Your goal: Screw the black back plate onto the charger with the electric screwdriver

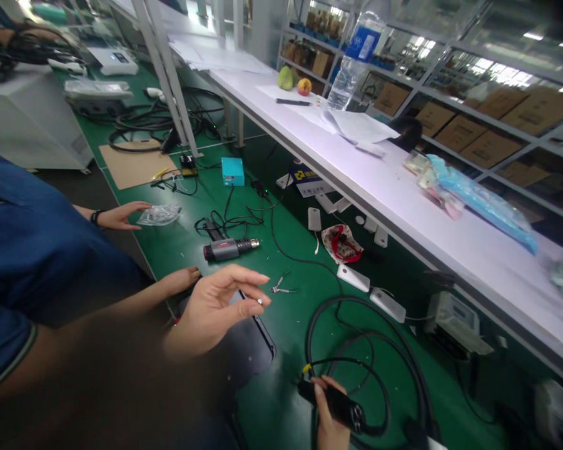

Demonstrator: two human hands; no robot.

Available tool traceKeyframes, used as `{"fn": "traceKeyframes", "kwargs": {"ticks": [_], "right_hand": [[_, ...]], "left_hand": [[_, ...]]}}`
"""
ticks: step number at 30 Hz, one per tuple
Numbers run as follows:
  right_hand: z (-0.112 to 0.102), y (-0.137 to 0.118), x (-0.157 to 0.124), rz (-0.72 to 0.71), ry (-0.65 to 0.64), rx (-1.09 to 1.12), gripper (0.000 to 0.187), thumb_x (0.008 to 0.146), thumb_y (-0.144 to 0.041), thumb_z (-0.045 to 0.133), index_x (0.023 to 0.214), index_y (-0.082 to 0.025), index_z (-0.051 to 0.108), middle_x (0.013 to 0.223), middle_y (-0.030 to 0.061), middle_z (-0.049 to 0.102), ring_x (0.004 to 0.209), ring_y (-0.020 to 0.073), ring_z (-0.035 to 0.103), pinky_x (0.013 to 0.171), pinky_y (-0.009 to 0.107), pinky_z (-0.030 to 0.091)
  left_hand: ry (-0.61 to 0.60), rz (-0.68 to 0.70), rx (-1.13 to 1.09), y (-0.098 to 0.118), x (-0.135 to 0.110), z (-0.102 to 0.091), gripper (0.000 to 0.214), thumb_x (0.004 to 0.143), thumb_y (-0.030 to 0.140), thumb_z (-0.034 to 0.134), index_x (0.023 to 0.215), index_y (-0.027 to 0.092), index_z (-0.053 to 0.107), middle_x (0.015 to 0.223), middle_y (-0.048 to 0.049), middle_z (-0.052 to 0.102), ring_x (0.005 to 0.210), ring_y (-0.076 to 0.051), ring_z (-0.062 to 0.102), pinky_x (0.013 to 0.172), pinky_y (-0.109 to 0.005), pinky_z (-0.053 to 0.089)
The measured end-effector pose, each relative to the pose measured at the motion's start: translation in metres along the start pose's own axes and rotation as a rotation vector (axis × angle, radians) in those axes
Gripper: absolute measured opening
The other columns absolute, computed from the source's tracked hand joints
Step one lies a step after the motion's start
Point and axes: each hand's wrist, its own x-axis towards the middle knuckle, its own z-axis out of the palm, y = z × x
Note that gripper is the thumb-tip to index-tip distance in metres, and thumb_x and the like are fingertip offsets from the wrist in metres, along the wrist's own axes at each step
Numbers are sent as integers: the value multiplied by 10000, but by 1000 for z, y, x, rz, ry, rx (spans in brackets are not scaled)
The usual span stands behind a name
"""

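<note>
My left hand (216, 309) is raised over the bench, thumb and fingers closed in a pinch on a tiny shiny metal piece (259, 302), too small to name. Lower right, my right hand (331, 415) is wrapped round a black charging connector (335, 403). A thick black cable (415, 356) loops beside it, and a bit of yellow shows near its upper end. Under my left hand lies a dark flat panel (253, 350), partly hidden. Small pliers (281, 287) rest on the green mat just beyond my left fingertips.
On the left, a co-worker in a blue shirt (37, 231) reaches one hand to a clear plastic bag (159, 215). A heat gun (229, 249), a teal box (233, 171) and tangled wires lie farther back. A white shelf (380, 187) overhangs the bench's right side.
</note>
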Motion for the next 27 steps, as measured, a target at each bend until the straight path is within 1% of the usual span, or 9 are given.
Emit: {"fn": "traceKeyframes", "kwargs": {"ticks": [4, 7, 9, 14, 16, 19, 21, 23, 27], "right_hand": [[-3, 4, -3, -6, -20, -20, 476, 760, -537, 705, 1044, -167, 614, 961, 65, 718, 1005, 252, 657, 993, 419, 471], [-5, 9, -3, -12, -56, -84, 465, 774, -538, 695, 1041, -161, 637, 1025, 84, 712, 1054, 269, 645, 1014, 446, 461], [-3, 10, 1, -15, -67, -128, 451, 782, -534, 691, 1021, -153, 662, 1063, 95, 707, 1077, 276, 636, 1031, 465, 446], [20, -7, 31, 21, 4, -57, 486, 765, -547, 708, 1005, -124, 682, 970, 102, 732, 969, 266, 654, 936, 437, 474], [30, -23, 47, 46, 5, -62, 470, 758, -548, 720, 994, -145, 668, 781, 52, 702, 787, 230, 634, 820, 417, 482], [44, -60, 59, 32, -85, 2, 520, 749, -649, 658, 1041, -220, 625, 641, -25, 568, 646, 189, 543, 736, 414, 480], [59, -91, 56, 34, -207, 109, 673, 740, -825, 435, 1062, -259, 606, 621, -33, 487, 627, 178, 498, 688, 402, 479], [83, -120, 44, 136, -309, 327, 827, 674, -915, 335, 1049, -236, 622, 632, -18, 466, 615, 159, 463, 657, 387, 472], [149, -153, 7, 180, -392, 507, 710, 749, -861, 342, 947, -240, 621, 625, -45, 378, 585, 120, 390, 562, 271, 390]], "left_hand": [[-8, 57, 67, 2, -2, -8, 304, 758, 87, 798, 1015, 242, 749, 836, 8, 762, 756, -97, 707, 686, -156, 553], [38, 5, 112, -13, -14, -14, 161, 802, 162, 780, 936, 249, 761, 861, 21, 736, 804, -76, 674, 752, -154, 518], [51, -151, 110, -32, -33, -16, 72, 835, 237, 759, 904, 221, 749, 846, 15, 713, 788, -65, 633, 751, -158, 482], [72, -624, -50, -91, -102, -24, 294, 787, 402, 786, 868, 130, 710, 807, -15, 683, 744, -89, 572, 703, -206, 414], [114, -721, -64, -107, -125, -32, 353, 749, 432, 805, 851, 108, 710, 802, -31, 685, 749, -105, 575, 703, -221, 405], [210, -752, -82, -118, -148, -52, 363, 719, 412, 820, 885, 108, 712, 808, -30, 691, 744, -113, 589, 700, -229, 409], [275, -769, -104, -121, -158, -70, 383, 690, 366, 837, 954, 121, 707, 790, -16, 692, 725, -115, 597, 689, -232, 413], [331, -791, -115, -125, -169, -87, 387, 657, 338, 850, 943, 123, 704, 766, -15, 695, 707, -120, 602, 679, -236, 417], [405, -772, -70, -134, -196, -115, 292, 687, 372, 817, 808, 131, 706, 770, -27, 694, 714, -125, 595, 676, -240, 428]]}}
